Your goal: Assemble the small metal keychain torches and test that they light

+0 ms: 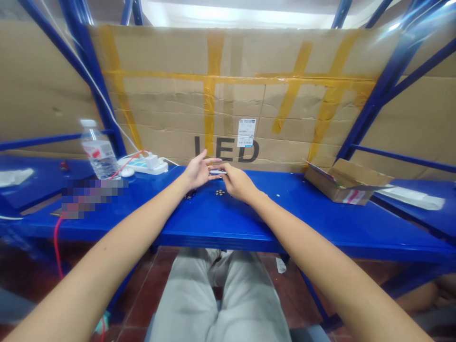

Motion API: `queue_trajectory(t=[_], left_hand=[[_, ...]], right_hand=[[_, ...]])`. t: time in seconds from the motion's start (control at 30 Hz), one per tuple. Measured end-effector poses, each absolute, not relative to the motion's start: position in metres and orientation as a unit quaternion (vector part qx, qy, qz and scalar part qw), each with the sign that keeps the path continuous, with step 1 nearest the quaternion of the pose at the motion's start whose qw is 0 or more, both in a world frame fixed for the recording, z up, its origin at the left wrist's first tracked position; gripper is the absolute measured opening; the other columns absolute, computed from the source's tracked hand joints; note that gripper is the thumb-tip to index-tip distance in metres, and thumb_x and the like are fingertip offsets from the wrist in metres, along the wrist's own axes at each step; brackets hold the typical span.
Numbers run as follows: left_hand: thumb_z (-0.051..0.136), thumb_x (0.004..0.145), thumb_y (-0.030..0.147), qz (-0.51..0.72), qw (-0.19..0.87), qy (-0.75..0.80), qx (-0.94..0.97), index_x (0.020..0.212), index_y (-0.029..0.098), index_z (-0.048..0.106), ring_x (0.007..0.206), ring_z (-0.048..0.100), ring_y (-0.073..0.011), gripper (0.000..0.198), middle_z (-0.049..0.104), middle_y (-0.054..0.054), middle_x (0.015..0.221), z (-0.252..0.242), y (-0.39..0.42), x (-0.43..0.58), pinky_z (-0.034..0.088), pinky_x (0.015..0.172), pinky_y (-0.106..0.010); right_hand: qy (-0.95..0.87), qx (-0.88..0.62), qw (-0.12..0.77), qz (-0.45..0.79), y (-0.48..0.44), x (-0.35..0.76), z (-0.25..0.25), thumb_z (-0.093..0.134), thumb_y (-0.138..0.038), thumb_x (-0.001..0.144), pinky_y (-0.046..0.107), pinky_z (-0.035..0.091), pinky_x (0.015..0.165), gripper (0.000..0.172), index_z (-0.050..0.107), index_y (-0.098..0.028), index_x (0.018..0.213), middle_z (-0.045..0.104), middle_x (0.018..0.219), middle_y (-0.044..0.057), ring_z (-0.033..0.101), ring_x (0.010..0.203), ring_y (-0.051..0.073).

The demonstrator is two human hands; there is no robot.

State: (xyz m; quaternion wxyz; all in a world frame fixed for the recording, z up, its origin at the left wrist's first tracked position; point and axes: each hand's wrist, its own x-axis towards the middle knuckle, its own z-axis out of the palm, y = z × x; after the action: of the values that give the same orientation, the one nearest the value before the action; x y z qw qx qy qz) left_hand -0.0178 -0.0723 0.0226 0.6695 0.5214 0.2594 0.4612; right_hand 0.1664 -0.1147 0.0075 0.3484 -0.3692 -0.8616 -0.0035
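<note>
Over the middle of the blue table [285, 213], my right hand [239, 183] pinches a short, slim silver rod [217, 172], pen-like in shape; its exact kind is too small to tell. My left hand [198, 171] is turned palm inward with its fingers stretched apart, close by the rod's far end. Whether its fingertips touch the rod I cannot tell. Several small round brass-coloured pieces [220, 192] lie on the table just below the hands. Partly hidden by my left wrist are some small dark pieces [190, 195].
At the left stand a water bottle [98, 152] and a white power strip [144, 164] with plugs and cables. An open cardboard box [347, 183] sits at the right. A large taped cardboard sheet [171, 109] rises behind the table, between blue metal posts [374, 107]. A red cable [57, 242] hangs at the left.
</note>
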Motion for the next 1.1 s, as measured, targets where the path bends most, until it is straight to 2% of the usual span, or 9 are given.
queue_trajectory(t=[0.3, 0.53, 0.8, 1.1], left_hand=[[0.042, 0.093, 0.065, 0.454, 0.684, 0.249, 0.513, 0.112, 0.010, 0.066, 0.093, 0.069, -0.0294, 0.064, 0.072, -0.017, 0.093, 0.0209, -0.0704, -0.0188, 0.054, 0.087, -0.043], [0.034, 0.098, 0.060, 0.451, 0.706, 0.248, 0.487, 0.111, 0.007, 0.066, 0.085, 0.068, -0.0267, 0.063, 0.071, -0.018, 0.092, 0.0219, -0.0720, -0.0178, 0.054, 0.077, -0.037], [0.034, 0.099, 0.058, 0.446, 0.717, 0.228, 0.484, 0.115, 0.006, 0.064, 0.080, 0.068, -0.0261, 0.063, 0.070, -0.017, 0.087, 0.0199, -0.0684, -0.0199, 0.054, 0.076, -0.038], [0.033, 0.098, 0.060, 0.454, 0.723, 0.226, 0.469, 0.120, 0.004, 0.062, 0.084, 0.069, -0.0281, 0.067, 0.071, -0.018, 0.089, 0.0239, -0.0717, -0.0184, 0.054, 0.080, -0.041]], right_hand=[[-0.866, -0.344, 0.362, -0.008, -0.1141, 0.1660, 0.0055, 0.042, -0.017, 0.098, 0.036, 0.049, 0.091, 0.029, 0.054, -0.016, 0.125, 0.069, 0.126, 0.015, 0.066, 0.112, 0.026], [-0.862, -0.337, 0.378, -0.021, -0.1115, 0.1664, 0.0031, 0.042, -0.018, 0.098, 0.038, 0.052, 0.087, 0.027, 0.056, -0.016, 0.121, 0.071, 0.121, 0.015, 0.069, 0.107, 0.027], [-0.860, -0.338, 0.382, -0.021, -0.1126, 0.1658, 0.0039, 0.042, -0.018, 0.097, 0.039, 0.053, 0.085, 0.028, 0.057, -0.015, 0.121, 0.072, 0.118, 0.015, 0.070, 0.103, 0.027], [-0.860, -0.326, 0.390, -0.035, -0.1093, 0.1655, 0.0014, 0.044, -0.016, 0.095, 0.041, 0.053, 0.088, 0.031, 0.057, -0.015, 0.123, 0.071, 0.120, 0.016, 0.069, 0.107, 0.028]])
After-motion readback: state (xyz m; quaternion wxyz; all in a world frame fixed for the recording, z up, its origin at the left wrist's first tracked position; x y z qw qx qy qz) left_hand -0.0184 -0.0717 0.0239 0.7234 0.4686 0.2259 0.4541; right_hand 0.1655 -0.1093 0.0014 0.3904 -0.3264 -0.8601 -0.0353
